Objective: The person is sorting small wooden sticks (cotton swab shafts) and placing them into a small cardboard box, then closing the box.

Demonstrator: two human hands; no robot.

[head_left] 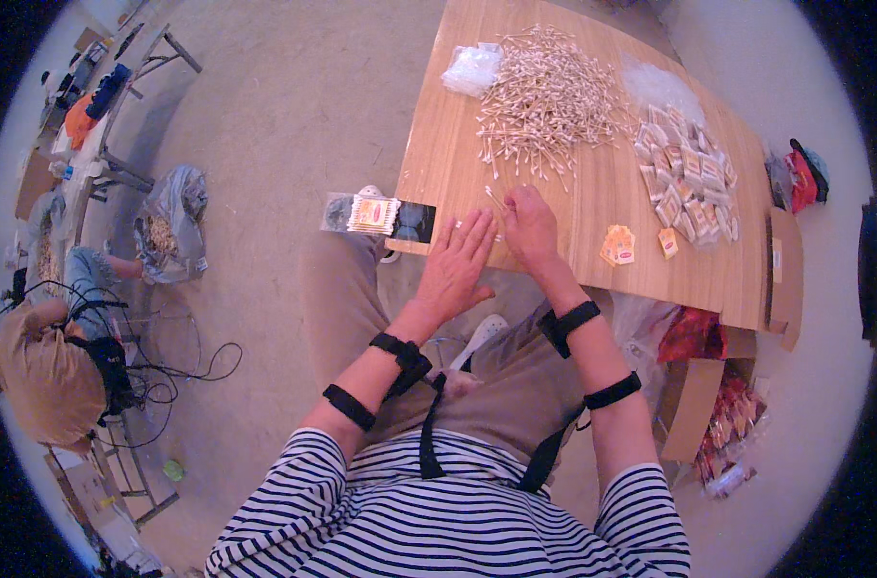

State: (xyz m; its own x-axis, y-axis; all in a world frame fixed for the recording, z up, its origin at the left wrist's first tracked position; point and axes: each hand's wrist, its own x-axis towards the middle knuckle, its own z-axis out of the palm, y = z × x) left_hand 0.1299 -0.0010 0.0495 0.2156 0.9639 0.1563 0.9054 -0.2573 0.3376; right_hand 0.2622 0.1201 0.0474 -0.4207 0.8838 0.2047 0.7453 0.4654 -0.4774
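Note:
My left hand (460,252) lies with its fingers stretched out over the front edge of the wooden table (429,154). Small white tips peek out beside its fingers; what lies beneath the palm is hidden. Just to its right, my right hand (532,226) is closed, with a few cotton swabs (494,198) sticking out at its fingertips. Beyond both hands spreads a big loose heap of cotton swabs (551,101). Left of my left hand, a clear packet of cotton swabs (374,215) with an orange and white label rests at the table corner.
Many filled swab packets (687,178) are piled on the right. Orange label cards (618,246) lie near the front edge. Clear plastic bags (473,69) flank the heap. A cardboard box (693,409) stands below right. At far left, another person (53,376) sits near a grey sack (171,226).

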